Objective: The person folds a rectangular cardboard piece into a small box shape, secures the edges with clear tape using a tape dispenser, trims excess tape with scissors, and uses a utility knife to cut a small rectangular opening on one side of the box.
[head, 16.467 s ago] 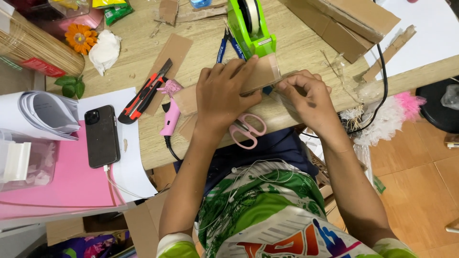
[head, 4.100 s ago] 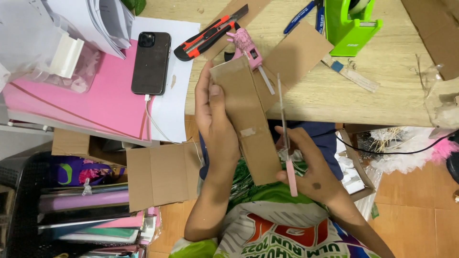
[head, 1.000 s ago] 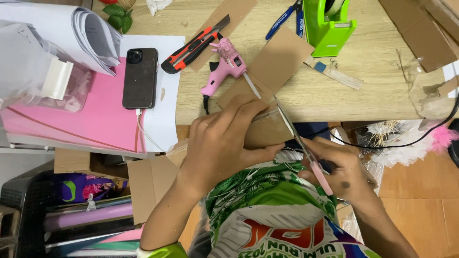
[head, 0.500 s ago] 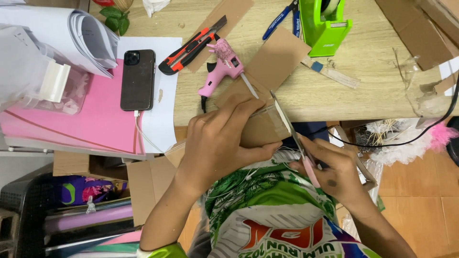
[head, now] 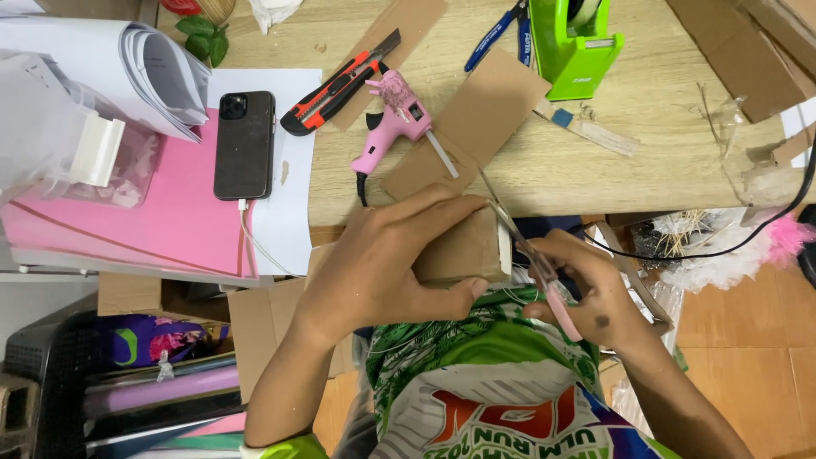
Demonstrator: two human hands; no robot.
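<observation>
Two hands share this cut: my left hand (head: 374,272) is wrapped over a folded piece of cardboard (head: 463,251), fingers across its top and thumb underneath, clamped firmly on it, while my right hand (head: 595,293) is closed around the pink handles of the scissors (head: 531,255). The cardboard sits just off the near edge of the wooden surface (head: 595,170), held in the air above my lap, with the scissor blades running along its right end and pointing away from me toward the surface.

From what I see, the cut goes best if I keep the left hand's hold well back from the blade line, since the fingertips lie close to where the blades pass. I judge that the piece should stay level and be fed into the blades, rather than the scissors being twisted. Folded cardboard is stiff, so short bites near the pivot would give a cleaner edge than one long snip.

A pink glue gun (head: 395,127) lies on a flat cardboard strip (head: 484,110) just beyond, its cord hanging over the edge near my left hand; I would keep the work away from that cord. An orange box cutter (head: 340,85), a phone (head: 244,144) and a green tape dispenser (head: 578,42) lie farther off.
</observation>
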